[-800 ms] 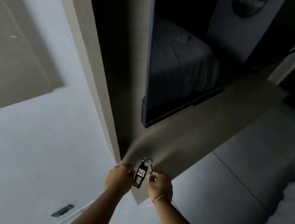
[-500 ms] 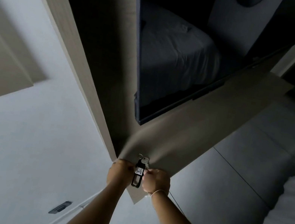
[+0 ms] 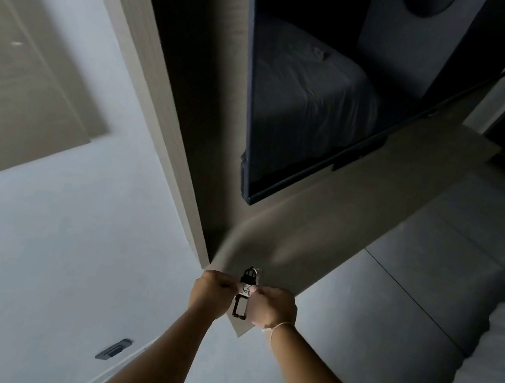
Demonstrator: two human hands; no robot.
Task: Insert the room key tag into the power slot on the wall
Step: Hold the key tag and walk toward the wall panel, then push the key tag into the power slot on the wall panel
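Two bare forearms reach forward from the bottom of the view and meet at a black key tag [image 3: 243, 297], which hangs upright between the hands. The left hand [image 3: 210, 292] sits just left of the tag, its fingers curled in and pinching the tag's white label. The right hand [image 3: 272, 306] sits just right of the tag, fingers [image 3: 255, 290] pinching the same spot from the other side; a thin cord bracelet [image 3: 277, 325] circles that wrist. A metal ring [image 3: 253, 271] tops the tag. Behind the tag stands a pale wood panel [image 3: 332, 225] carrying a dark television [image 3: 311, 100]. Left of the tag is a plain white wall [image 3: 47, 256] with a small dark slot [image 3: 114, 349] low down. Right of the tag lies a bed with white bedding [image 3: 499, 370].
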